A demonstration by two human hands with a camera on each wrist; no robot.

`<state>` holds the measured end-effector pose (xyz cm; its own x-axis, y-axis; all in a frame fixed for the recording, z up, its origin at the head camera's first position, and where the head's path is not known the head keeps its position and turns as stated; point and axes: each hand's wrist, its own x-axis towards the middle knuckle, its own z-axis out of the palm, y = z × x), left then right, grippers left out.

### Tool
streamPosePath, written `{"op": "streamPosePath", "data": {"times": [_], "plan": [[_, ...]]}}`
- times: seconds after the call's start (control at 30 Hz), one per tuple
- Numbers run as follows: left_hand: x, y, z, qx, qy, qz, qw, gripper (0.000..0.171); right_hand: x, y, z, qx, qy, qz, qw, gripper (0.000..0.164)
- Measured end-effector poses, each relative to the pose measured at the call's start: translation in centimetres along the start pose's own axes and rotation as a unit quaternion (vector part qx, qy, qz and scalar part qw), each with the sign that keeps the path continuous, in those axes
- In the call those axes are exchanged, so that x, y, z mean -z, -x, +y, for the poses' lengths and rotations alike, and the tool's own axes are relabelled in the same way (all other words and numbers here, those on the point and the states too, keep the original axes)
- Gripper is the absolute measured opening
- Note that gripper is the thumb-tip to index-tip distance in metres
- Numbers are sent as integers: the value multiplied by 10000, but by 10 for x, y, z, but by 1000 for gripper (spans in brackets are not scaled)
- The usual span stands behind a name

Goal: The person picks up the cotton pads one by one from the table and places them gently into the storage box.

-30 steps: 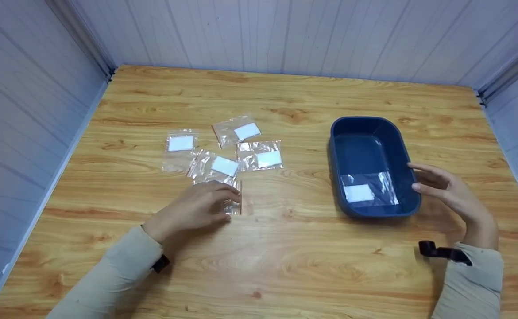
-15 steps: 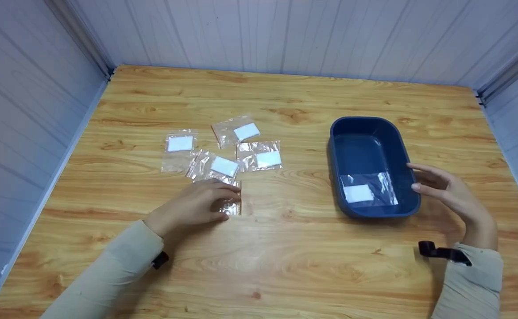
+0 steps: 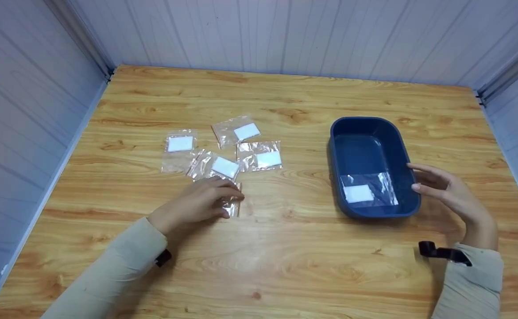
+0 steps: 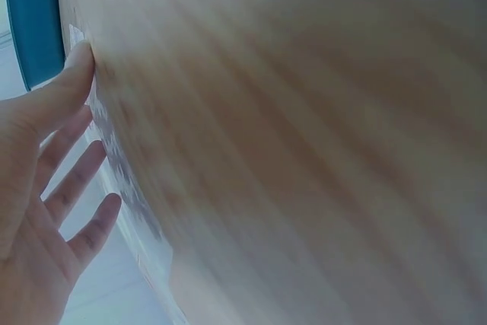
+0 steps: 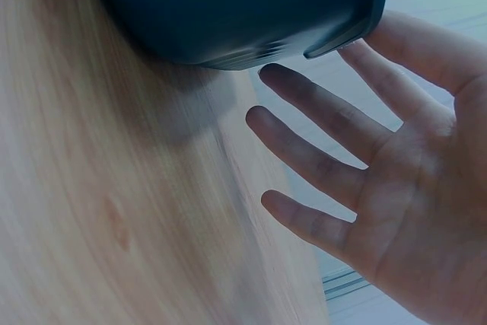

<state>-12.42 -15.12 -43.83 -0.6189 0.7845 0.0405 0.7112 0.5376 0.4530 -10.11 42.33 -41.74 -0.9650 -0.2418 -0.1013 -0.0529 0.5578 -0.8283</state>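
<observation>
My left hand (image 3: 199,200) rests over the nearest clear zip bag (image 3: 233,208), hiding most of it. In the left wrist view its thumb touches the bag's edge at the table, while the other visible fingers (image 4: 80,180) are spread and relaxed. Just beyond that hand lies another zip bag with a white card (image 3: 225,167). My right hand (image 3: 451,191) touches the right rim of a dark blue plastic bin (image 3: 365,213) with thumb and index tips. Its other fingers (image 5: 312,154) extend loosely below the rim. A zip bag with a white card (image 3: 359,193) lies inside the bin.
Farther back on the wooden table (image 3: 259,261) lie a left bag (image 3: 180,161), a rear bag (image 3: 226,134) and a right-hand bag (image 3: 248,161), each with a white card or sheet. Pale panel walls (image 3: 263,35) stand at the back and sides.
My left hand has shifted very slightly, and the nearest bag under it has turned a little. My right hand, the bin and the farther bags stay in place.
</observation>
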Motion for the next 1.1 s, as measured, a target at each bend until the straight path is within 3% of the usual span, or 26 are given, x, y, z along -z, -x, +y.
{"op": "streamPosePath", "data": {"times": [0.57, 0.8, 1.1], "plan": [[5, -25, 4, 244, 94, -341, 9991, 26, -2, 0, -1, 43, -63, -57, 10000, 51], [4, -29, 4, 82, 41, -199, 9998, 20, -2, -1, -1, -16, -76, -50, 10000, 51], [9, -32, 8, 145, 69, -96, 9998, 14, 0, -1, -2, -98, 25, -28, 9999, 51]]}}
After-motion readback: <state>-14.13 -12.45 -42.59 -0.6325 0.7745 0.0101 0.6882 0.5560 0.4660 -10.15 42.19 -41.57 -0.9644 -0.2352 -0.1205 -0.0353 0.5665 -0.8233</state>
